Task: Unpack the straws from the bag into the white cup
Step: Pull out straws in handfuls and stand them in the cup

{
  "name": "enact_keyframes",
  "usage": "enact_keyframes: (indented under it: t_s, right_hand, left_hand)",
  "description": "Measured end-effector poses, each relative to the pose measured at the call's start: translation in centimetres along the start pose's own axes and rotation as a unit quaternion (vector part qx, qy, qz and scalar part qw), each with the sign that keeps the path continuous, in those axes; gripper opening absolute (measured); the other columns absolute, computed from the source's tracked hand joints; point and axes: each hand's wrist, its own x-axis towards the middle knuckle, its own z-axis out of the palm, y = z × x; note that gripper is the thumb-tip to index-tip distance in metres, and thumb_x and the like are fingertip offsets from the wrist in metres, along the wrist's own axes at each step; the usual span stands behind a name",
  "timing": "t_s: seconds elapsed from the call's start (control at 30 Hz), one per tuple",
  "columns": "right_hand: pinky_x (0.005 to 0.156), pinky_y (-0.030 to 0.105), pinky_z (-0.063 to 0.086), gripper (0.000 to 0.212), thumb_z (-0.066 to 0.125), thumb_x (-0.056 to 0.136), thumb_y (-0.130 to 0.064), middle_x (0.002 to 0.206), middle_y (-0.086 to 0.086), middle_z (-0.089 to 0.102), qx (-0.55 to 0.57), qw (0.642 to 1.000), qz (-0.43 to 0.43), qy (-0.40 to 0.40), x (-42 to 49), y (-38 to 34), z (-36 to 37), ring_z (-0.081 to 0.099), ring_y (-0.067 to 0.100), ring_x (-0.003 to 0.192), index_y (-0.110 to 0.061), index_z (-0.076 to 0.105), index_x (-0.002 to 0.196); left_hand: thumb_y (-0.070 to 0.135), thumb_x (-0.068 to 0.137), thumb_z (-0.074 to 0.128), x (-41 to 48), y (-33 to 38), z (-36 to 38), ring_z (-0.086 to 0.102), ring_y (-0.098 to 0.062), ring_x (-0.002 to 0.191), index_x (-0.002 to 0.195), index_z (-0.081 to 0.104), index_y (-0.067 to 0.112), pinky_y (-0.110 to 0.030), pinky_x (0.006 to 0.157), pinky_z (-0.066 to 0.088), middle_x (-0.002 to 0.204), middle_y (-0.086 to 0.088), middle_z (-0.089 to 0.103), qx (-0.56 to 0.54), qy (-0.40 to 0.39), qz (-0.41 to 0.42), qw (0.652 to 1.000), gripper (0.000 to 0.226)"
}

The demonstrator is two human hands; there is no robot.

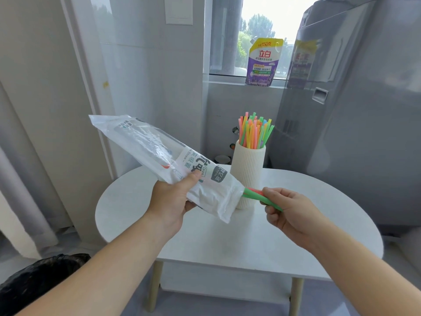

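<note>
Dark heap (41,270): one, on the floor at lower left, left of the worktop.
Left hand (173,199): one; it grips the bag round its lower half, thumb on the printed face.
Bag (159,156): one, clear and white film, held tilted above the worktop, mouth down to the right, just in front of the cup.
Cup (248,169): one, white, ribbed, upright on the worktop, its base partly hidden by the bag.
Cup straws (254,131): too many to count; green, orange, pink, yellow and blue, standing fanned in the cup.
Held straws (257,195): a small green and coral bunch, count unclear, sticking out of the bag's mouth.
Right hand (289,210): one; it pinches the held straws between thumb and fingers.
Worktop (319,224): one, white, oval, on pale legs with a shelf below.
Pouch (264,62): one, purple and yellow, upright on the window sill (227,79).
Appliance (364,110): one, grey, tall, beside the worktop at right.
Room: pale walls, grey floor, trees beyond the window.
</note>
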Motion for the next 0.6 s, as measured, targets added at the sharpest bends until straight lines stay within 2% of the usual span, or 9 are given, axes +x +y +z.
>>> enact_keyframes:
  t_s: [0.07,0.2,0.27,0.37,0.47,0.6]
  right_hand:
    - [0.046,0.018,0.046,0.026,0.067,0.094,-0.019,0.076,0.008,0.059,0.034,0.999,0.010,0.001,-0.1,-0.2,0.1,0.047,0.011,0.053,0.005,0.067,0.104]
    - [0.050,0.015,0.050,0.023,0.073,0.086,-0.025,0.070,0.003,0.056,0.170,0.985,0.013,-0.012,-1.0,-1.0,1.0,0.049,0.010,0.058,-0.002,0.068,0.083]
    - [0.055,0.015,0.053,0.020,0.074,0.080,-0.023,0.072,0.003,0.061,0.227,0.973,0.002,-0.034,-1.6,-1.2,1.5,0.051,0.011,0.064,-0.005,0.067,0.086]
    - [0.061,0.016,0.056,0.022,0.072,0.078,-0.018,0.080,0.005,0.066,0.248,0.967,-0.012,-0.060,-2.0,-1.1,2.2,0.054,0.011,0.070,-0.005,0.068,0.095]
    - [0.061,0.016,0.055,0.026,0.072,0.076,-0.018,0.084,0.007,0.065,0.257,0.965,-0.026,-0.051,-2.1,-1.0,2.7,0.052,0.011,0.070,-0.004,0.068,0.097]
    - [0.059,0.015,0.054,0.033,0.073,0.076,-0.022,0.084,0.007,0.069,0.267,0.961,-0.044,-0.053,-2.3,-1.1,2.7,0.051,0.010,0.064,-0.004,0.071,0.103]
  left_hand:
    - [0.005,0.090,0.072,0.0,-0.1,0.1,0.076,-0.016,0.080,0.108,0.072,0.017,-0.030,0.057,0.058,0.091,-0.001,0.079,-0.010,0.000,-0.006,1.000,0.021]
    - [0.007,0.089,0.074,0.0,-0.2,0.1,0.075,-0.021,0.086,0.109,0.072,0.017,-0.032,0.060,0.060,0.098,-0.005,0.078,-0.040,0.012,-0.022,0.999,0.023]
    - [0.007,0.089,0.073,0.0,-0.1,0.2,0.075,-0.022,0.087,0.109,0.072,0.015,-0.031,0.061,0.061,0.101,-0.007,0.078,-0.055,0.019,-0.034,0.998,0.022]
    - [0.006,0.090,0.072,-0.2,-0.1,0.3,0.075,-0.021,0.085,0.108,0.073,0.012,-0.029,0.062,0.062,0.101,-0.007,0.078,-0.072,0.018,-0.051,0.996,0.019]
    - [0.006,0.090,0.072,-0.3,-0.1,0.5,0.076,-0.018,0.080,0.099,0.074,0.012,-0.029,0.063,0.062,0.095,-0.005,0.078,-0.079,0.013,-0.064,0.995,0.011]
    - [0.007,0.091,0.071,-0.5,-0.1,0.7,0.076,-0.016,0.075,0.099,0.072,0.011,-0.028,0.059,0.061,0.089,-0.004,0.078,-0.092,0.005,-0.078,0.993,0.009]
